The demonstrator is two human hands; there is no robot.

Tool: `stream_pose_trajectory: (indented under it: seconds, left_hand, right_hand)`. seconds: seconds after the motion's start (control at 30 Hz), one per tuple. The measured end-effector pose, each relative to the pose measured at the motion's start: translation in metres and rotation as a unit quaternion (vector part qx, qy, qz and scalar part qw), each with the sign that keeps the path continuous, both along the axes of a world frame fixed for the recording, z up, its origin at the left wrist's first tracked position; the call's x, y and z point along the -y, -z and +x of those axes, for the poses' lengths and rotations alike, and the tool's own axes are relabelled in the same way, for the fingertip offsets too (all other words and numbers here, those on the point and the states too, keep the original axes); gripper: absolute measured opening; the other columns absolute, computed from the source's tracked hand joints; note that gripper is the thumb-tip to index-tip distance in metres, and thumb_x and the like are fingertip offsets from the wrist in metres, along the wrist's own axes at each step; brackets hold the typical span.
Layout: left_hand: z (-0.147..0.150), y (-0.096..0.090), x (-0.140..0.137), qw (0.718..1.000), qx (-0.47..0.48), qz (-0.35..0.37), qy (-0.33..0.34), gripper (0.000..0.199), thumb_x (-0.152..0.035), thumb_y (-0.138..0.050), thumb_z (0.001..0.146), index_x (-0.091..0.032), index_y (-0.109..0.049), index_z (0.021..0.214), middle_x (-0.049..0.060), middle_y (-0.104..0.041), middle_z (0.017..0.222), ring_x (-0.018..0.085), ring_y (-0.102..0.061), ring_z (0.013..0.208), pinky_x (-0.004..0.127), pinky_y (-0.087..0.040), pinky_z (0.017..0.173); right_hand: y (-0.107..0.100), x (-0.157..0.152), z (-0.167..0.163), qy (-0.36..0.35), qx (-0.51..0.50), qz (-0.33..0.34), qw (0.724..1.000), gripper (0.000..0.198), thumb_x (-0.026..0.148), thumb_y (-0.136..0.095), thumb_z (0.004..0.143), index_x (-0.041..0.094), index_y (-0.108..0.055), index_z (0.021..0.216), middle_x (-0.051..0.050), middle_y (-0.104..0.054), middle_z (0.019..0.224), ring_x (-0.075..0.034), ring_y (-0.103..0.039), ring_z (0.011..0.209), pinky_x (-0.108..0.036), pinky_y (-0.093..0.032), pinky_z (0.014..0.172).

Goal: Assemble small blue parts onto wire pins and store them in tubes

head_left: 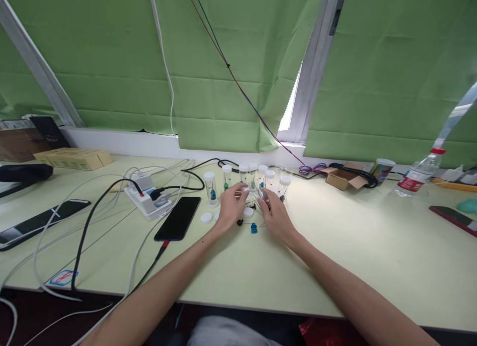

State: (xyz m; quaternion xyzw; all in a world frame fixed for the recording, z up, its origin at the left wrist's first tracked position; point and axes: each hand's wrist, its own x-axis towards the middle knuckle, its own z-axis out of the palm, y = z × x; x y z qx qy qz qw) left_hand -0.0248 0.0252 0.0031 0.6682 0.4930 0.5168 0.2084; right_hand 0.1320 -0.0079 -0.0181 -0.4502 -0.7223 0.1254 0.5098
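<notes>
Both my hands meet at the middle of the pale green table [335,256], among several clear vials with white caps [210,188]. My left hand [231,208] curls its fingers around something small near a white cap; what it holds is too small to make out. My right hand [274,214] pinches at the same spot, fingertips close to a vial lying there. A small blue piece [254,228] and a black piece [240,222] lie just under the hands. Loose white caps [206,217] rest to the left.
A black phone [179,217] on a cable lies left of my hands, beside a white power strip [148,201]. Another phone [40,221] and cables sit far left. A cardboard box [341,178], a cup [382,170] and a water bottle [419,174] stand at the right.
</notes>
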Motion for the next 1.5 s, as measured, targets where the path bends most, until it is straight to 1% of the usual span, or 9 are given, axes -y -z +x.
stream_pose_trajectory:
  seconds: [0.1, 0.2, 0.47, 0.57, 0.67, 0.87, 1.17, 1.33, 1.5]
  left_hand:
    - [0.001, -0.001, -0.001, 0.993, 0.114, -0.018, 0.026, 0.031, -0.046, -0.055, 0.087, -0.019, -0.066, 0.100, 0.007, -0.067, 0.088, 0.018, -0.065, 0.072, 0.030, -0.056, 0.064]
    - [0.003, -0.001, 0.000, 0.983, 0.173, -0.019, 0.053, 0.037, -0.052, -0.052, 0.088, -0.020, -0.064, 0.101, 0.003, -0.063, 0.081, 0.013, -0.059, 0.060, 0.027, -0.054, 0.059]
    - [0.004, -0.002, 0.003, 0.984, 0.155, -0.046, 0.072, 0.048, -0.060, -0.045, 0.089, -0.019, -0.069, 0.101, -0.002, -0.050, 0.055, 0.012, -0.047, 0.047, 0.025, -0.044, 0.050]
    - [0.005, -0.003, 0.008, 0.984, 0.145, -0.062, 0.087, 0.053, -0.062, -0.042, 0.090, -0.018, -0.068, 0.101, -0.003, -0.047, 0.052, 0.012, -0.046, 0.045, 0.024, -0.041, 0.048]
    - [0.008, -0.004, 0.012, 0.983, 0.145, -0.063, 0.093, 0.050, -0.062, -0.045, 0.088, -0.018, -0.066, 0.101, -0.003, -0.048, 0.055, 0.010, -0.044, 0.044, 0.023, -0.038, 0.046]
    - [0.012, -0.004, 0.015, 0.979, 0.156, -0.051, 0.122, 0.041, -0.054, -0.062, 0.080, -0.019, -0.061, 0.099, -0.001, -0.055, 0.074, 0.008, -0.046, 0.051, 0.020, -0.040, 0.047]
    - [0.014, 0.000, 0.017, 0.970, 0.200, -0.060, 0.128, 0.039, -0.051, -0.065, 0.080, -0.017, -0.062, 0.099, -0.002, -0.050, 0.069, 0.007, -0.042, 0.051, 0.019, -0.036, 0.046]
    - [0.015, 0.001, 0.018, 0.971, 0.206, -0.037, 0.116, 0.041, -0.052, -0.065, 0.079, -0.017, -0.064, 0.099, -0.002, -0.050, 0.067, 0.007, -0.042, 0.051, 0.019, -0.036, 0.046]
    - [0.016, 0.001, 0.022, 0.981, 0.183, 0.001, 0.070, 0.044, -0.054, -0.063, 0.079, -0.016, -0.068, 0.101, 0.003, -0.060, 0.075, 0.010, -0.049, 0.057, 0.021, -0.042, 0.051]
  right_hand:
    - [0.000, 0.000, 0.000, -0.005, 0.013, -0.001, 1.000, 0.036, 0.034, -0.040, 0.097, 0.016, -0.055, 0.125, -0.010, -0.063, 0.098, -0.023, -0.059, 0.089, -0.039, -0.049, 0.082]
    - [-0.001, 0.001, 0.000, -0.015, 0.026, -0.007, 1.000, 0.035, 0.034, -0.040, 0.097, 0.017, -0.057, 0.122, -0.010, -0.064, 0.096, -0.022, -0.060, 0.085, -0.038, -0.049, 0.080]
    - [-0.002, 0.004, -0.002, -0.031, 0.039, -0.016, 0.999, 0.034, 0.037, -0.047, 0.095, 0.017, -0.060, 0.119, -0.008, -0.066, 0.094, -0.020, -0.060, 0.078, -0.033, -0.048, 0.072]
    - [-0.003, 0.006, -0.003, -0.028, 0.044, -0.022, 0.998, 0.034, 0.037, -0.048, 0.095, 0.015, -0.060, 0.117, -0.008, -0.067, 0.090, -0.019, -0.059, 0.075, -0.032, -0.047, 0.072]
    - [-0.004, 0.007, -0.003, -0.024, 0.047, -0.019, 0.998, 0.033, 0.036, -0.047, 0.095, 0.014, -0.060, 0.116, -0.008, -0.066, 0.088, -0.018, -0.058, 0.074, -0.031, -0.046, 0.071]
    - [-0.003, 0.007, -0.003, -0.018, 0.048, 0.009, 0.999, 0.031, 0.034, -0.046, 0.095, 0.015, -0.060, 0.114, -0.007, -0.065, 0.085, -0.018, -0.057, 0.073, -0.031, -0.045, 0.070]
    - [-0.001, 0.006, -0.003, -0.022, 0.053, 0.025, 0.998, 0.028, 0.032, -0.046, 0.096, 0.014, -0.060, 0.114, -0.008, -0.066, 0.089, -0.018, -0.058, 0.073, -0.031, -0.046, 0.070]
    - [0.001, 0.006, -0.003, -0.025, 0.054, 0.042, 0.997, 0.029, 0.032, -0.045, 0.097, 0.015, -0.059, 0.115, -0.008, -0.065, 0.086, -0.019, -0.057, 0.073, -0.031, -0.046, 0.070]
    - [0.002, 0.006, -0.004, -0.019, 0.062, 0.045, 0.997, 0.029, 0.032, -0.045, 0.097, 0.015, -0.060, 0.115, -0.006, -0.063, 0.082, -0.019, -0.056, 0.072, -0.031, -0.045, 0.069]
